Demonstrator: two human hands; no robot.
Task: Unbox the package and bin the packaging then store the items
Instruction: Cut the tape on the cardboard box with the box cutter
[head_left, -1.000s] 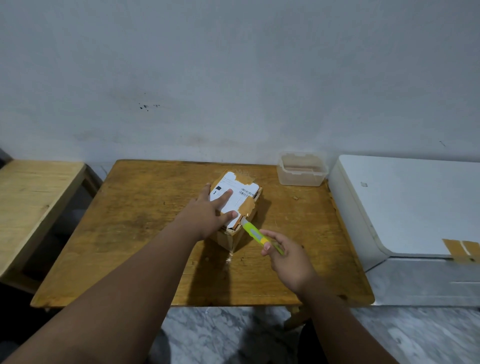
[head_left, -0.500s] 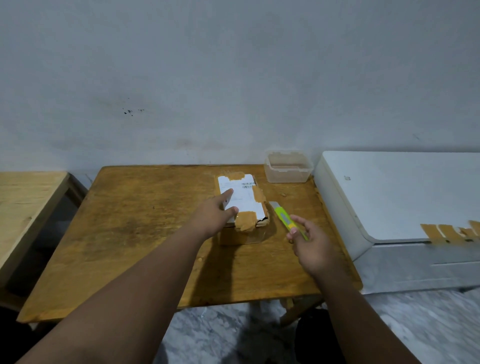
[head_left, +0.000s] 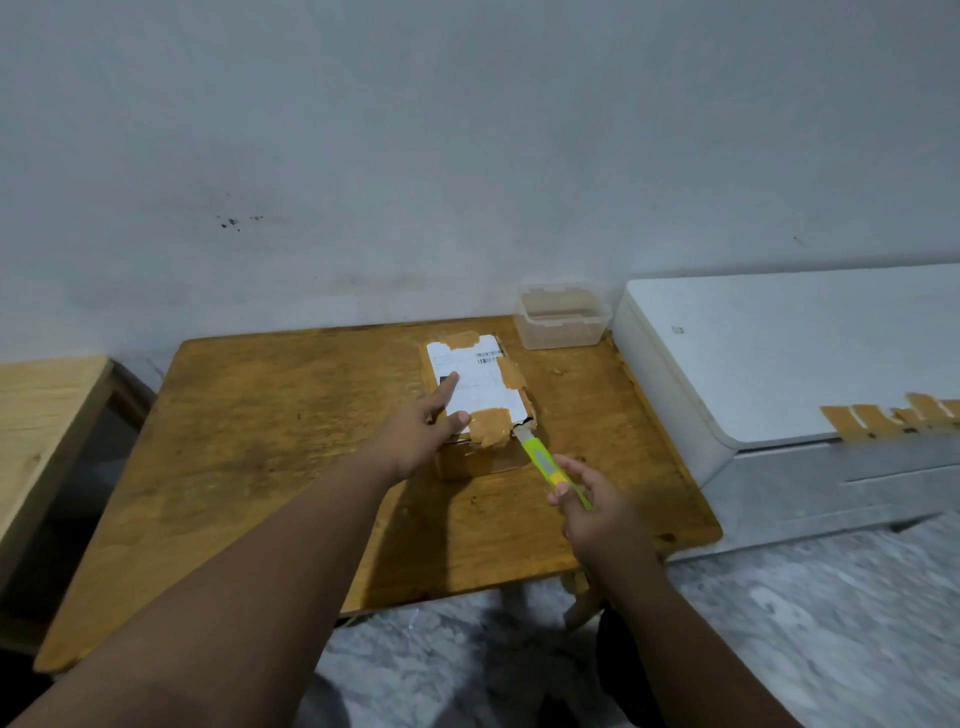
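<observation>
A small cardboard package (head_left: 485, 400) with a white shipping label and brown tape patches sits on the wooden table (head_left: 291, 441). My left hand (head_left: 421, 431) rests flat on its top near the left front corner, forefinger stretched over the label. My right hand (head_left: 592, 514) grips a yellow-green box cutter (head_left: 545, 462). The cutter's blade tip touches the package's near right corner, beside a torn edge.
A clear plastic container (head_left: 561, 317) stands at the table's back right corner. A white appliance (head_left: 779, 358) with tape strips lies right of the table. A lighter wooden bench (head_left: 41, 415) is at the left. Marble floor shows below.
The package has been turned so its long side runs away from me. My right hand brought the cutter's blade back against the near right corner. The camera view shifted.
</observation>
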